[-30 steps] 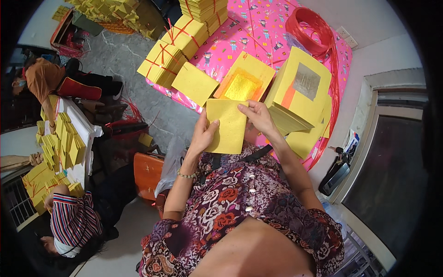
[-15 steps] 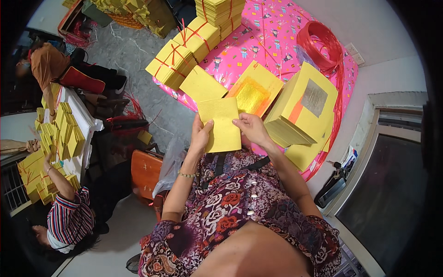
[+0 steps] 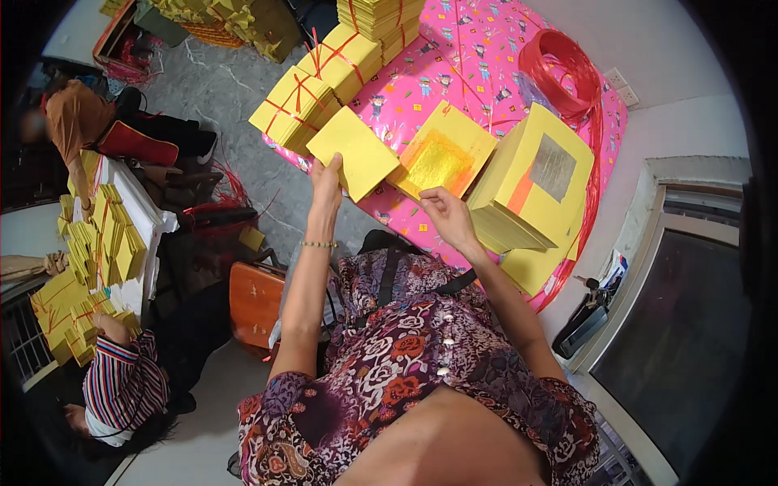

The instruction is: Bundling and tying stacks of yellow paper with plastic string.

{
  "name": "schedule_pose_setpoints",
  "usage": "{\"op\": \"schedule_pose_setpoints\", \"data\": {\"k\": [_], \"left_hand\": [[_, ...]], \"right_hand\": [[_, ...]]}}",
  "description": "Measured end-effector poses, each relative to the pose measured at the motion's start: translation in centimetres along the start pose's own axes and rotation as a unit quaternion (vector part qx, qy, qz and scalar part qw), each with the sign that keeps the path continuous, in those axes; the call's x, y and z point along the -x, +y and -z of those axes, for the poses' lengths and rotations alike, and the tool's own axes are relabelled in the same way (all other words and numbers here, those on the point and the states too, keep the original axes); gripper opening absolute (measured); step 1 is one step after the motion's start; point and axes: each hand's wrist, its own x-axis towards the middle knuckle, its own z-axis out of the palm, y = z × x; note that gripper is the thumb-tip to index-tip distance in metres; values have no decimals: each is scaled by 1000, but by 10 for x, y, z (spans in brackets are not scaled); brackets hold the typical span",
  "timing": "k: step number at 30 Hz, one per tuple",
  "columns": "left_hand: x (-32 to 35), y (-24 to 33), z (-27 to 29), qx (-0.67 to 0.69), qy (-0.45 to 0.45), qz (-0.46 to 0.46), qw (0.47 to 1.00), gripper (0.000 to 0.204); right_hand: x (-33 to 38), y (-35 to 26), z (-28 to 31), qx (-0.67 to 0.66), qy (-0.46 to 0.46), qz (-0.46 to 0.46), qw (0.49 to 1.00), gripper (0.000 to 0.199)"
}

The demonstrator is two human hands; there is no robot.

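The left hand (image 3: 327, 180) reaches forward and pinches the near corner of a plain yellow paper sheet (image 3: 362, 152), held flat over the edge of the desk (image 3: 478, 57) with its pink patterned cover. The right hand (image 3: 446, 215) is loosely curled and empty, its fingertips at the near edge of the gold-foil sheet (image 3: 440, 159) lying just ahead of it. To its right stands a tall loose stack (image 3: 531, 190); beyond the left hand lie tied yellow bundles (image 3: 296, 109). The step looks like laying one sheet aside; next, the right hand likely needs a clean pinch on the foil sheet's edge.
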Motion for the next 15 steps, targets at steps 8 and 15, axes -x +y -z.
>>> {"op": "schedule_pose_setpoints", "data": {"k": [8,15], "left_hand": [[-40,-37,13,18,73,12,997,34],[-38,-39,16,-32,65,12,997,34]], "right_hand": [[15,6,9,175,75,100,977,21],[16,13,10,191,71,101,974,21]]}}
